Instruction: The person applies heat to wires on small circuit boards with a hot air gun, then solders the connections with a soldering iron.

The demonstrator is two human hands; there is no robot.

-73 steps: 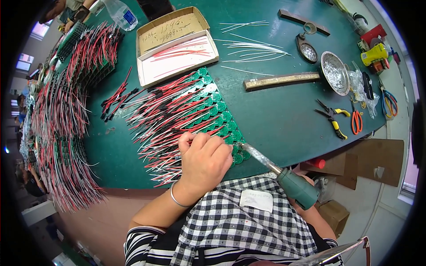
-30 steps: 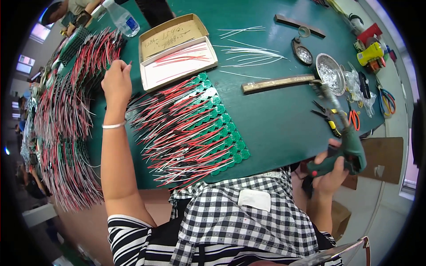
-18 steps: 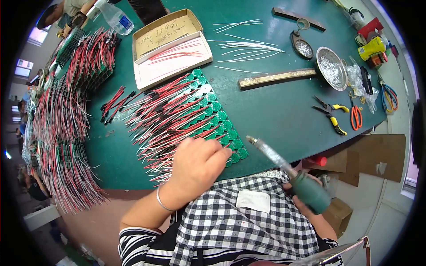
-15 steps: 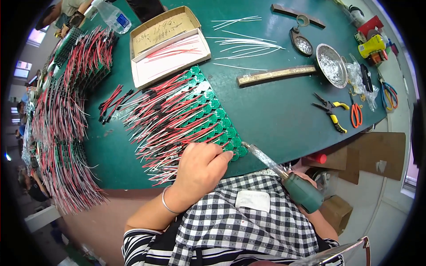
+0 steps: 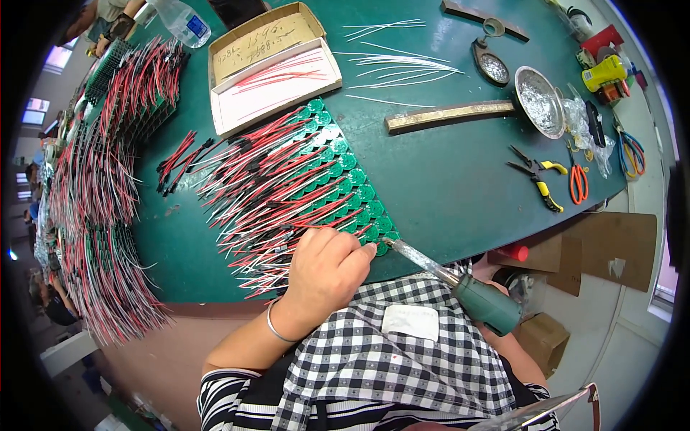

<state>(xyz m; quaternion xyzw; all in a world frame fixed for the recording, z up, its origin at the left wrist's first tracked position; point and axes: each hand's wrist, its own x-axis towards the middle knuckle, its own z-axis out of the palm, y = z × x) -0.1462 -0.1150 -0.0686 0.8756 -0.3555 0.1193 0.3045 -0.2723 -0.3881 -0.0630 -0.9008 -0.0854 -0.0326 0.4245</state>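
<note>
Your left hand [image 5: 327,269], nearer the green circuit-board panel [image 5: 358,178], bends over its near right corner on the counter [image 5: 445,187], fingers pinched; I can't tell whether they grip a wire. Your right hand [image 5: 491,332] clasps the soldering iron [image 5: 454,279], its long axis running far left to its tip, just right of those fingers. Earlier, that tip stood apart from the panel.

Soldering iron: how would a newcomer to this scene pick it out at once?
Find the dark green table, then follow its near edge to the checked apron. There the soldering iron slants up leftward, its tip by the panel of round green boards. Unlike the yellow-handled pliers lying beyond, it has a fat green body and long silvery barrel.
</note>
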